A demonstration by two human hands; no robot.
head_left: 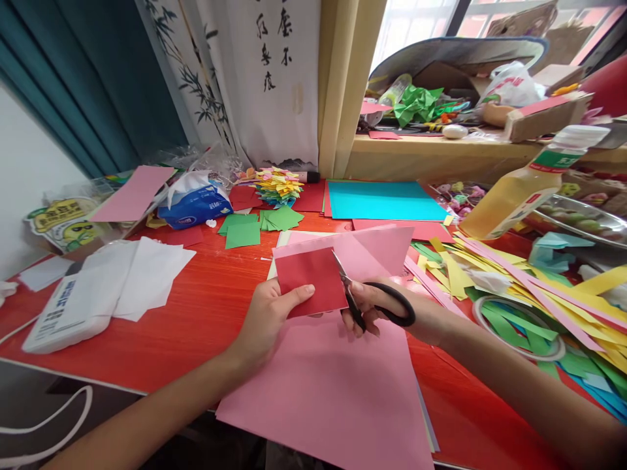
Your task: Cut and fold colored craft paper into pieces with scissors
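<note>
My left hand pinches a red paper rectangle, its thumb flat on the front face. In my right hand are black-handled scissors, fingers through the loops. The scissor blades run along the right edge of the red paper. Behind the red paper stands a folded sheet of pink paper, tilted up. Below both hands lies a stack of larger pink sheets, reaching over the table's front edge.
Green paper squares, a tissue pack and a blue sheet lie farther back on the red table. A juice bottle, paper strips and a tape roll are at right. A white box sits left.
</note>
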